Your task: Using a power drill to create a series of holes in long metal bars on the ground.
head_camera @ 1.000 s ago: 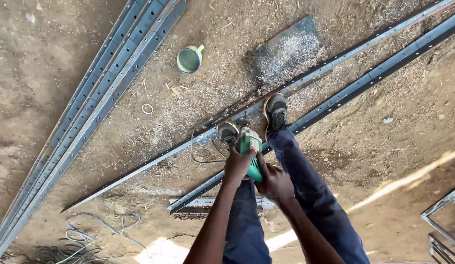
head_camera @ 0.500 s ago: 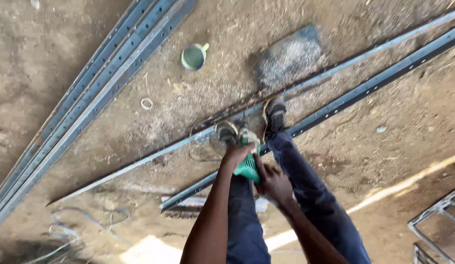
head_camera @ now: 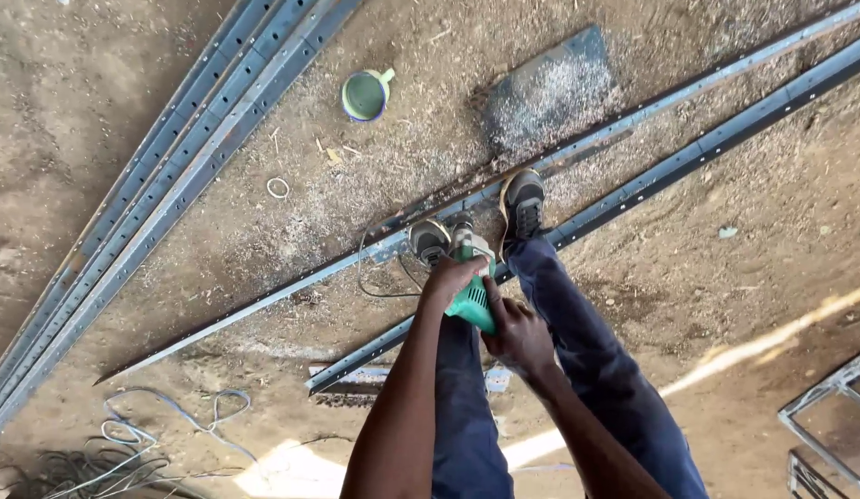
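I stand on a bare dirt floor (head_camera: 726, 305), brown and packed, dusted with pale metal filings and bits of scrap. Both my hands are wrapped around a green power tool (head_camera: 473, 300) held low in front of my knees: my left hand (head_camera: 453, 275) is curled over its top end, my right hand (head_camera: 518, 334) is closed round the rear of its body. The tool's front points down at a long grey perforated steel bar (head_camera: 291, 286) that runs diagonally across the floor, and both my shoes rest on that bar, the right shoe (head_camera: 522, 203) further along than the left shoe (head_camera: 430, 240). A second bar (head_camera: 707, 152) lies parallel just beside it. A black cable (head_camera: 379, 277) loops from the tool over the dirt. Well apart, at the upper left, a bundle of similar bars (head_camera: 171, 176) lies together. A green cup (head_camera: 365, 95) stands near a dark flat slab (head_camera: 545, 92) covered in filings. Tangled wire (head_camera: 171, 434) lies at the lower left, and a metal frame (head_camera: 832, 416) shows at the lower right edge.
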